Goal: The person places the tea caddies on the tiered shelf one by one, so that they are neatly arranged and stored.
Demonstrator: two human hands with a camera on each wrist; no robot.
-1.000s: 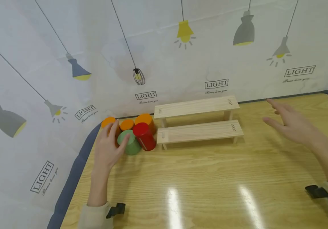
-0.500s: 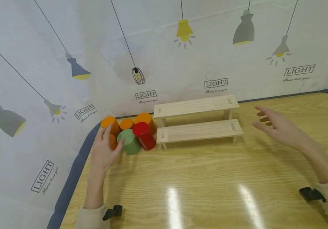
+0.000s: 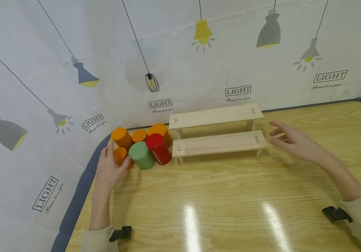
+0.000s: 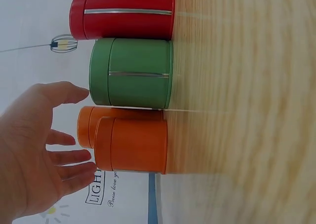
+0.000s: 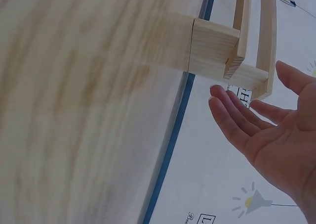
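Observation:
My left hand hovers over the front-left small orange canister with its fingers apart and thumb spread. In the left wrist view its fingertips are close to the lid of the orange canister, and the thumb tip is right by the edge of the green canister. Beside these stand the red canister and several more orange ones, including a tall orange canister. My right hand, fingers loosely bent and holding nothing, is just off the right end of the two-tier wooden stand.
A wood-grain table bears everything, with a dark blue edge along its left and back. Behind it hangs a pale wall covering printed with lamps. The canisters stand close together in the back-left corner, left of the stand.
My left hand has drawn back leftward and toward me, uncovering the tall orange canister and the small one in front of it. My right hand has moved left toward the stand.

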